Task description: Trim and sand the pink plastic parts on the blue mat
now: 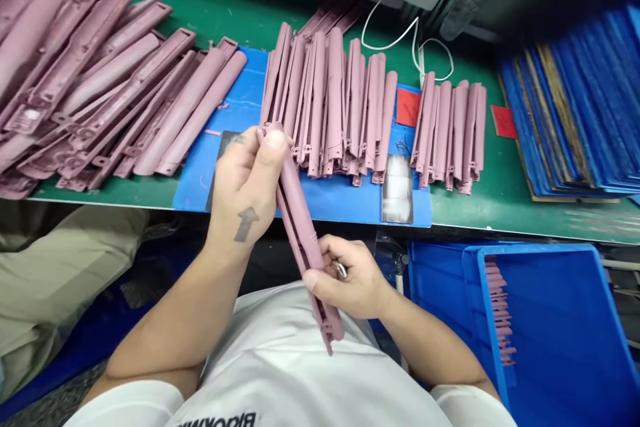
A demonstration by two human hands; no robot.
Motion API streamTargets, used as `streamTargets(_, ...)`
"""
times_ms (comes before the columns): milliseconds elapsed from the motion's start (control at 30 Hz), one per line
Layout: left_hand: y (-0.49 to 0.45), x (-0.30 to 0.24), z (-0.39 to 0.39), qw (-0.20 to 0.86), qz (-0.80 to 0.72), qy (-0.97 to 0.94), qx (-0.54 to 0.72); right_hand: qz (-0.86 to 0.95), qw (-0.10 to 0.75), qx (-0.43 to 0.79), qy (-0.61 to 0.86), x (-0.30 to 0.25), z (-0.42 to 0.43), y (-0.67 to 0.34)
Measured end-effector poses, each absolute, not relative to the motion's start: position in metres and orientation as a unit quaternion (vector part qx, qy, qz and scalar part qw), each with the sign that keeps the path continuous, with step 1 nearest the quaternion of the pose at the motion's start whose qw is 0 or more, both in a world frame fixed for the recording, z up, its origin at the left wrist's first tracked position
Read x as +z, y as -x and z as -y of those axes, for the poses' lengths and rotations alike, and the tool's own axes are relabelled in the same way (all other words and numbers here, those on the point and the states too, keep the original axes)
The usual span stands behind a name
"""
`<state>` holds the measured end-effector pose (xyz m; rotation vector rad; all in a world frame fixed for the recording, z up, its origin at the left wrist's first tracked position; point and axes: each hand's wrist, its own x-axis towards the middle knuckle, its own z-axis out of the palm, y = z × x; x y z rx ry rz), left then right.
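A green-topped table (560, 223) carries rows of mauve moulded plastic bars (335, 93) on a blue mat (320, 208). Off the table, a long, channelled mauve plastic bar (299, 230) sits clasped in the fingers of the left hand (247, 193), at its far end, and the right hand (345, 280), nearer its middle; it looks light and stiff, easiest held along its shaft.

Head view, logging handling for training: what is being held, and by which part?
A long mauve molded part: the left hand grips its upper end, the right hand its lower half.
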<state>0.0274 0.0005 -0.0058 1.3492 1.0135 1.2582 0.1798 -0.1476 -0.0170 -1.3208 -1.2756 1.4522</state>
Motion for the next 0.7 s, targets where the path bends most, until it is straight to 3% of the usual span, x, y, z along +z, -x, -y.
streamTargets(100, -0.026, -0.005, 0.003, 0.552, -0.394, -0.542, 0.496, 0.513, 0.389, 0.471, 0.604, 0.007, 0.127, -0.217)
streamTargets(300, -0.021, -0.020, 0.034, 0.494, -0.353, -0.661, 0.441, 0.544, 0.311, 0.173, 0.760, 0.028, 0.021, -0.296)
streamTargets(500, -0.035, -0.041, 0.057, 0.402, -0.273, -0.805, 0.342, 0.565, 0.241, 0.156, 0.773, 0.007, -0.048, -0.299)
streamTargets(600, -0.044, -0.043, 0.058, 0.376, -0.243, -0.834, 0.322, 0.564, 0.256, 0.170, 0.767, 0.010, -0.031, -0.315)
streamTargets(700, -0.050, -0.044, 0.058, 0.388, -0.214, -0.846, 0.296, 0.492, 0.218, 0.090, 0.838, 0.021, 0.007, -0.365)
